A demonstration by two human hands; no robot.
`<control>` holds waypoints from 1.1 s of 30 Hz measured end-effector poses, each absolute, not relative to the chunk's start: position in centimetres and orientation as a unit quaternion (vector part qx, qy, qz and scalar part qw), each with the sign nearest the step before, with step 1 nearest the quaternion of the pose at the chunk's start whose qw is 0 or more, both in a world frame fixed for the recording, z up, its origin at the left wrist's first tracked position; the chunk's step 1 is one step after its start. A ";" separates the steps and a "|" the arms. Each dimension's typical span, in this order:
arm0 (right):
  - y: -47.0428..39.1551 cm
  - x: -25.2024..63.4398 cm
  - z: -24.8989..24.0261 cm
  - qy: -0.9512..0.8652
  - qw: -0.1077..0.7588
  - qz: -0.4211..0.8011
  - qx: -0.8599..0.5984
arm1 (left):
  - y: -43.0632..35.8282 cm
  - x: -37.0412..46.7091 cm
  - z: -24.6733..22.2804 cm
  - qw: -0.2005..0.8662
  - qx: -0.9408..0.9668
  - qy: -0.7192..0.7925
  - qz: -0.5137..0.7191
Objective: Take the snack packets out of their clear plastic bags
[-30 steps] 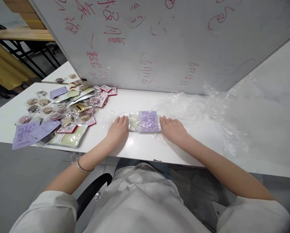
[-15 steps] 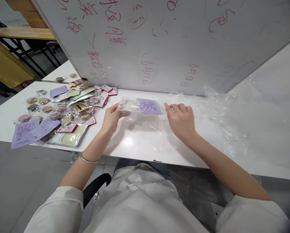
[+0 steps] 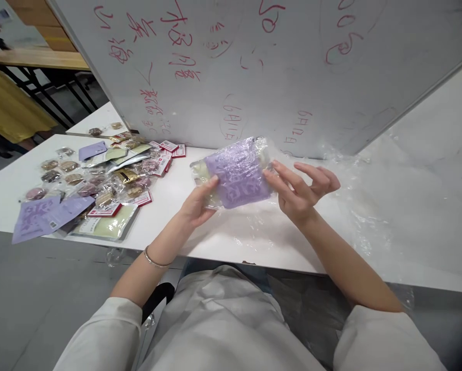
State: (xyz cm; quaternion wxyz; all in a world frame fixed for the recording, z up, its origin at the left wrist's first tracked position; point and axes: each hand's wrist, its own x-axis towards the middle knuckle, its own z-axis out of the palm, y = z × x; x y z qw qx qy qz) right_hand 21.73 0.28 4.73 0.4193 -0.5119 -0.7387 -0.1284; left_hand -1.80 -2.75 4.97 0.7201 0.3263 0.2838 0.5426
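Note:
A purple packet in clear plastic wrap (image 3: 238, 175) is raised above the white table, its broad printed face turned up. My left hand (image 3: 200, 202) grips its left end, thumb on top. At the packet's right edge, my right hand (image 3: 298, 193) has its thumb and index finger on the wrap, while the other fingers stick out to the right. Greenish contents show at the left end through the plastic.
On the left of the table (image 3: 169, 206) lie purple pouches (image 3: 35, 216), wrapped round pieces (image 3: 74, 179), red-edged cards and a green pouch (image 3: 109, 222). A whiteboard (image 3: 269, 77) stands behind. Clear plastic film (image 3: 408, 206) covers the right side.
The packet has tilted from nearly edge-on to showing its broad face. My right hand has moved onto its right edge, and its outer fingers have spread.

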 end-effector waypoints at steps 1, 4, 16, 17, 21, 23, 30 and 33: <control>0.0 21.6 4.9 -0.734 0.426 -0.113 -0.516 | -2.7 -1.4 4.7 0.708 0.336 0.284 0.552; -1.2 20.8 5.6 -0.748 0.443 -0.008 -0.495 | -2.6 -0.3 4.5 0.674 0.359 0.275 0.584; -0.4 21.7 6.1 -0.534 0.427 0.620 -0.384 | -1.6 1.0 5.3 0.619 0.506 0.304 0.518; -0.4 21.8 5.9 -0.531 0.428 0.626 -0.378 | -1.6 1.2 5.2 0.617 0.507 0.304 0.519; -0.4 21.8 5.2 -0.539 0.462 0.567 -0.418 | -1.6 2.0 4.6 0.629 0.477 0.296 0.537; -0.7 21.6 5.1 -0.556 0.465 0.548 -0.417 | -1.7 2.2 4.4 0.632 0.475 0.297 0.535; -3.8 25.2 4.3 -0.478 0.586 0.369 -0.541 | -2.0 1.9 4.0 0.492 0.567 0.480 0.453; -3.8 32.4 4.8 -0.387 0.683 0.176 -0.593 | -2.0 1.7 4.1 0.471 0.579 0.512 0.424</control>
